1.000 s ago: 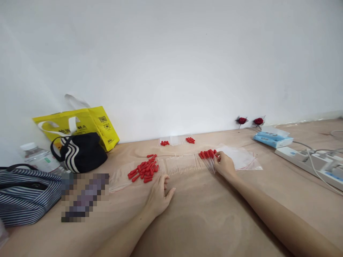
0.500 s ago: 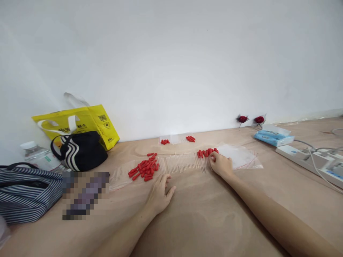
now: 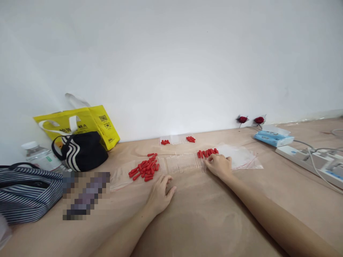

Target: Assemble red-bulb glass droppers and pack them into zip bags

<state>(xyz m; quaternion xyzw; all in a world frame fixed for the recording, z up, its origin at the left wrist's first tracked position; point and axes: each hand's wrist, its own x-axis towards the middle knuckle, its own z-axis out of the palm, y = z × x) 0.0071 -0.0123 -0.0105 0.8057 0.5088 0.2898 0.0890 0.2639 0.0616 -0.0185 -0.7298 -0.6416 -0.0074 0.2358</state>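
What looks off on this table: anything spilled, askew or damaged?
No visible damage or spilled liquid. Odd: a pixelated patch at left obscures what's there. Untidy: red dropper bulbs heaped in a jumble beside a neat row of slim clear tubes.

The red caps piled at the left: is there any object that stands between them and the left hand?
Nothing visible stands between the left hand and the piled red caps; the brown tabletop shows in the small gap.
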